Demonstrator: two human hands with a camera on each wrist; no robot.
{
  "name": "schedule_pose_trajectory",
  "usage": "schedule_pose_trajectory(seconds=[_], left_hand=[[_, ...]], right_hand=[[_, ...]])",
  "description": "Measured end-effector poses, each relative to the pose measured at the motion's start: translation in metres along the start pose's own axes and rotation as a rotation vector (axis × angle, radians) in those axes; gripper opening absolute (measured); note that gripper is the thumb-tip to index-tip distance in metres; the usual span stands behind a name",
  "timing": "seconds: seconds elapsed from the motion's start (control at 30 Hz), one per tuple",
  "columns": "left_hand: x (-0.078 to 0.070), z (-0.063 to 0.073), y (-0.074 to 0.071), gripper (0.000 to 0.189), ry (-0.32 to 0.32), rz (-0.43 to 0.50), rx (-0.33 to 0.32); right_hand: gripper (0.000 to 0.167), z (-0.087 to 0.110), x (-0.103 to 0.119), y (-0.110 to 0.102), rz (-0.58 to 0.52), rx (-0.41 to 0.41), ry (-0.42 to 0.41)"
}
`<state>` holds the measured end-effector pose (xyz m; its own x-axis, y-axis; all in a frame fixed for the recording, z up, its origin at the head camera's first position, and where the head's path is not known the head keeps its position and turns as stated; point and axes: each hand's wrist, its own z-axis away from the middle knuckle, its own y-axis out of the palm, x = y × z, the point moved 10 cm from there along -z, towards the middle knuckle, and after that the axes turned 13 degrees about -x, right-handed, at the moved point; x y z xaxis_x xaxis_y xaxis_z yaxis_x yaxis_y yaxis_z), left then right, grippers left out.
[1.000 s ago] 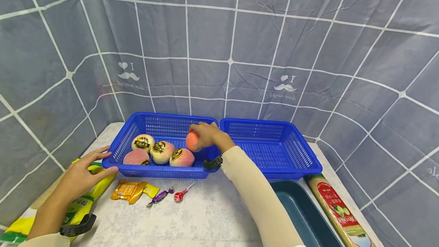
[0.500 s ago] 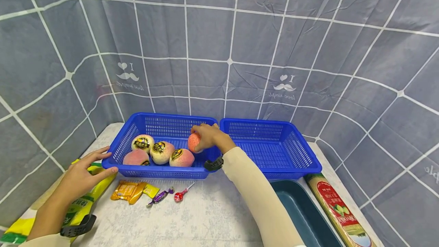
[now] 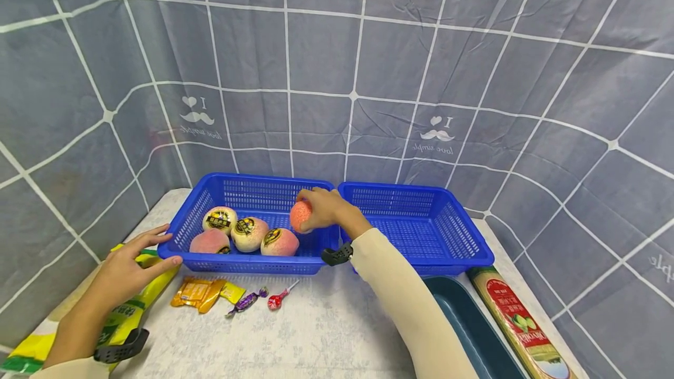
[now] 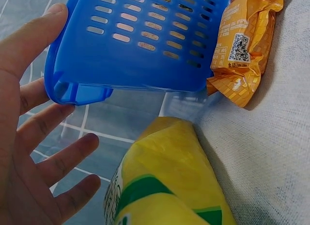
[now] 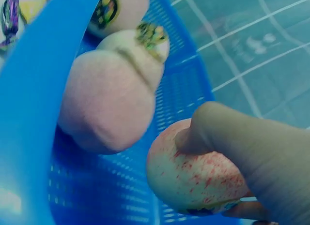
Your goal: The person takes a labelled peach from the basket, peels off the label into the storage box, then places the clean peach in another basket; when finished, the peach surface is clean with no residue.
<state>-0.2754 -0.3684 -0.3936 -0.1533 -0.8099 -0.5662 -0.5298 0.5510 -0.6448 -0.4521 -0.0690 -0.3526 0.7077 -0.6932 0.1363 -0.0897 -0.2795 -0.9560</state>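
Note:
My right hand (image 3: pixel 322 209) grips a peach (image 3: pixel 301 216) over the right end of the left blue basket (image 3: pixel 253 265). In the right wrist view the thumb presses on this peach (image 5: pixel 193 181), which is pale with red flecks and has a label at its underside. Several other peaches (image 3: pixel 280 242) with black-and-gold labels lie grouped in the left and middle of that basket. At the basket's left end, my left hand (image 3: pixel 123 271) rests on the rim, its thumb and forefinger touching the corner and its other fingers spread, as the left wrist view shows (image 4: pixel 43 152).
Against the left basket stands a second blue basket (image 3: pixel 416 262). Wrapped candies (image 3: pixel 197 292) and a red lollipop (image 3: pixel 276 299) lie in front. A yellow-green bag (image 3: pixel 126 314) is under my left arm. At right are a dark teal tray (image 3: pixel 474 326) and an olive-oil package (image 3: pixel 518 320).
My right hand has shifted slightly to the right with the peach in its grip. The left hand and the other peaches stay where they were.

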Motion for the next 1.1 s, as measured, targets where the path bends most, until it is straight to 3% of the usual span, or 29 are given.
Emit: schedule_pose_trajectory(seconds=[0.23, 0.4, 0.5, 0.63, 0.8, 0.97, 1.1], left_hand=[[-0.002, 0.000, 0.001, 0.067, 0.013, 0.028, -0.012], [-0.002, 0.002, 0.000, 0.067, 0.016, 0.031, -0.018], [-0.001, 0.001, 0.000, 0.067, 0.016, 0.029, -0.019], [0.000, -0.001, -0.001, 0.068, 0.020, 0.024, -0.018], [0.003, -0.002, -0.003, 0.068, 0.022, 0.024, -0.016], [0.002, -0.002, -0.001, 0.068, 0.022, 0.025, -0.011], [0.002, -0.001, 0.002, 0.068, 0.015, 0.029, -0.006]], right_hand=[[0.065, 0.033, 0.000, -0.057, -0.204, -0.110, 0.016], [0.061, 0.082, 0.008, -0.097, -0.290, -0.150, -0.039], [0.059, 0.118, 0.016, -0.106, -0.349, -0.136, -0.063], [0.057, 0.168, 0.026, -0.092, -0.377, -0.065, -0.021], [0.052, 0.213, 0.032, -0.046, -0.405, 0.062, 0.077], [0.041, 0.231, 0.027, -0.008, -0.420, 0.161, 0.155], [0.036, 0.237, 0.024, 0.008, -0.394, 0.212, 0.180]])
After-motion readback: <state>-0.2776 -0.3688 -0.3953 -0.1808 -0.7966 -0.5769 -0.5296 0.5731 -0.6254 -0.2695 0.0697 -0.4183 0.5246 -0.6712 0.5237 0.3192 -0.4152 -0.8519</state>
